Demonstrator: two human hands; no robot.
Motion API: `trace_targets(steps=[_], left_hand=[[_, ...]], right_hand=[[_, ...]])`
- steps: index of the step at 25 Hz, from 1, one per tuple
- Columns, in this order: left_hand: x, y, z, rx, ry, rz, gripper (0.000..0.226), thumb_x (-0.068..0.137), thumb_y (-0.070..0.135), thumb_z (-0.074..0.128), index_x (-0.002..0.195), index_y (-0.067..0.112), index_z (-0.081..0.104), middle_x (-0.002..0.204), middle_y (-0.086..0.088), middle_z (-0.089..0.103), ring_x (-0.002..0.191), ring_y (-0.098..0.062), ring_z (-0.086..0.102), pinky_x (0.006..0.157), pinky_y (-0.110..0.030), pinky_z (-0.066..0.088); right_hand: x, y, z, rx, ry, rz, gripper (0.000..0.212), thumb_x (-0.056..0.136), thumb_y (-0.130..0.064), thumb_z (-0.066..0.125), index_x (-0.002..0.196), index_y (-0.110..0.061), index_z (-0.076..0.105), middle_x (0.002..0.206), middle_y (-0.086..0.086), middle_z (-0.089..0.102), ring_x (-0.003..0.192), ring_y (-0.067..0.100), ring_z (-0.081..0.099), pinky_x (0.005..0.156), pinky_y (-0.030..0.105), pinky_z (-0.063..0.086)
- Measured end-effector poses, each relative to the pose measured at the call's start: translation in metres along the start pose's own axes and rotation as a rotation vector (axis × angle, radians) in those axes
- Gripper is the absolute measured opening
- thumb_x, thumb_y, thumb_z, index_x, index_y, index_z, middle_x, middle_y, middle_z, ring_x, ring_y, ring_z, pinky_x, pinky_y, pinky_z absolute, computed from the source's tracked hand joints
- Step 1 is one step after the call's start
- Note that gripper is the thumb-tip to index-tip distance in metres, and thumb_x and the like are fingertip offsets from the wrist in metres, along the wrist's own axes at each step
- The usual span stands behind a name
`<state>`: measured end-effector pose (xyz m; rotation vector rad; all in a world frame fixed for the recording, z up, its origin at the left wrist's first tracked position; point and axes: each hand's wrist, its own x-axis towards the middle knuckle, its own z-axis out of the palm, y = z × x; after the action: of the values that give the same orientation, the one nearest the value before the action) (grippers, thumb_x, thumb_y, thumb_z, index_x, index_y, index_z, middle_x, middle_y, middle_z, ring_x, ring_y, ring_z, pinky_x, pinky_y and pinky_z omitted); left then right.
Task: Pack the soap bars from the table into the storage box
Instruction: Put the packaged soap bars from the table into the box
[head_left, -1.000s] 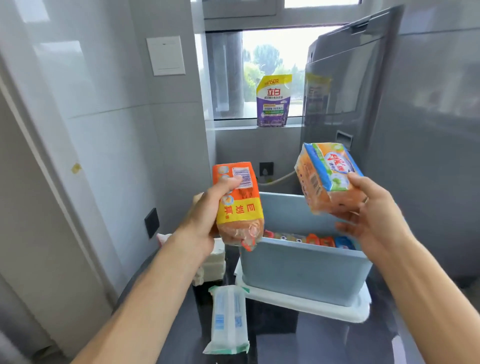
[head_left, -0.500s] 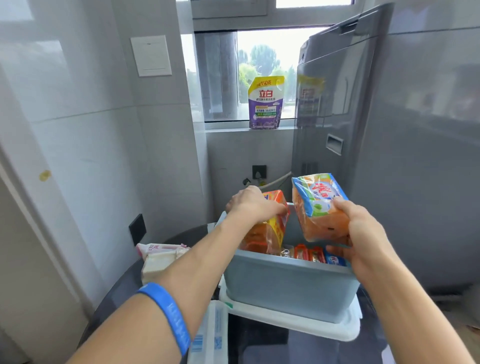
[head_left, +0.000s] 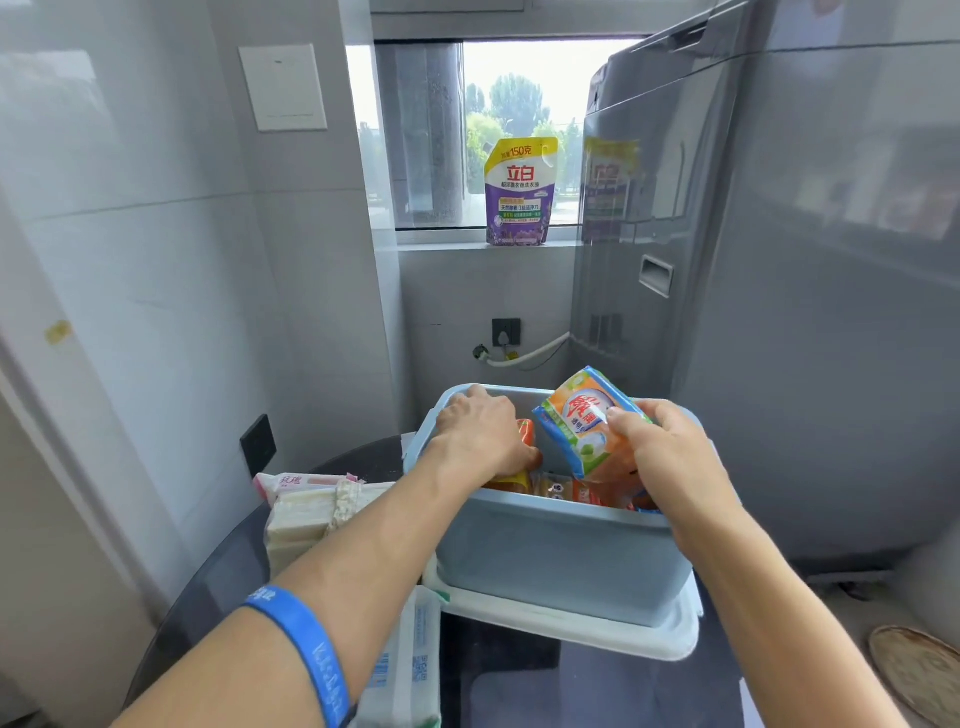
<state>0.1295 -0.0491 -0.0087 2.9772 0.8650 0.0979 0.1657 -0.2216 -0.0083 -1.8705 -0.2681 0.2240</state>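
Observation:
The light blue storage box (head_left: 561, 561) stands on its white lid (head_left: 571, 623) on a dark round table (head_left: 218, 587). My left hand (head_left: 483, 436) reaches into the box's left side and grips an orange and yellow soap pack (head_left: 524, 434), mostly hidden under my fingers. My right hand (head_left: 670, 452) holds an orange, blue and green soap pack (head_left: 582, 421) tilted over the box's right side. Several small soap bars (head_left: 558, 488) lie on the box floor. A white and blue soap pack (head_left: 405, 670) lies on the table under my left forearm.
A stack of pale soap bars (head_left: 306, 525) and a pink pack (head_left: 301, 483) sit on the table left of the box. A grey washing machine (head_left: 779, 312) stands close on the right. A purple detergent pouch (head_left: 519, 192) is on the window sill.
Both hands have dropped lower. My left hand carried its orange pack down into the box, and my right hand brought its pack down to the box's rim.

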Motion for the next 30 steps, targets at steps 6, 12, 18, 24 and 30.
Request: trace_targets(steps=[6, 12, 18, 24, 30], left_hand=[[-0.01, -0.024, -0.001, -0.147, -0.033, 0.153, 0.047, 0.086, 0.061, 0.054, 0.12, 0.031, 0.062, 0.119, -0.006, 0.054, 0.12, -0.027, 0.047, 0.093, -0.041, 0.047], [-0.011, -0.039, 0.006, -0.315, -0.048, 0.257, 0.05, 0.084, 0.054, 0.066, 0.132, 0.041, 0.06, 0.134, 0.003, 0.054, 0.126, -0.022, 0.046, 0.104, -0.045, 0.043], [-0.011, -0.038, 0.009, -0.334, -0.042, 0.251, 0.036, 0.081, 0.055, 0.067, 0.115, 0.044, 0.069, 0.121, 0.004, 0.062, 0.107, -0.019, 0.056, 0.093, -0.043, 0.051], [-0.015, -0.037, 0.005, -0.341, -0.03, 0.241, 0.032, 0.087, 0.039, 0.066, 0.119, 0.043, 0.068, 0.133, 0.004, 0.06, 0.115, -0.018, 0.055, 0.097, -0.041, 0.05], [-0.02, -0.035, 0.008, -0.3, 0.179, 0.161, 0.033, 0.087, 0.03, 0.067, 0.119, 0.033, 0.068, 0.129, 0.005, 0.062, 0.122, -0.02, 0.05, 0.102, -0.038, 0.04]], right_hand=[[-0.002, -0.004, 0.008, -0.173, 0.035, -0.023, 0.054, 0.071, -0.058, 0.053, 0.12, -0.034, 0.054, 0.111, 0.001, 0.068, 0.098, 0.03, 0.066, 0.086, 0.045, 0.055], [-0.021, -0.008, 0.026, -0.559, 0.142, -0.182, 0.051, 0.085, -0.053, 0.053, 0.127, -0.024, 0.051, 0.106, 0.009, 0.051, 0.091, 0.034, 0.054, 0.071, 0.036, 0.038], [-0.026, -0.005, 0.035, -0.777, 0.165, -0.185, 0.056, 0.089, -0.059, 0.046, 0.131, -0.022, 0.046, 0.101, 0.008, 0.04, 0.086, 0.035, 0.052, 0.066, 0.035, 0.039], [-0.02, -0.012, 0.017, -0.745, -0.204, -0.194, 0.044, 0.091, -0.057, 0.044, 0.11, -0.027, 0.069, 0.109, 0.003, 0.069, 0.096, 0.026, 0.061, 0.081, 0.035, 0.051], [-0.016, -0.008, 0.023, -0.874, -0.211, -0.157, 0.04, 0.091, -0.033, 0.041, 0.129, -0.025, 0.048, 0.127, 0.007, 0.061, 0.097, 0.031, 0.053, 0.079, 0.036, 0.042]])
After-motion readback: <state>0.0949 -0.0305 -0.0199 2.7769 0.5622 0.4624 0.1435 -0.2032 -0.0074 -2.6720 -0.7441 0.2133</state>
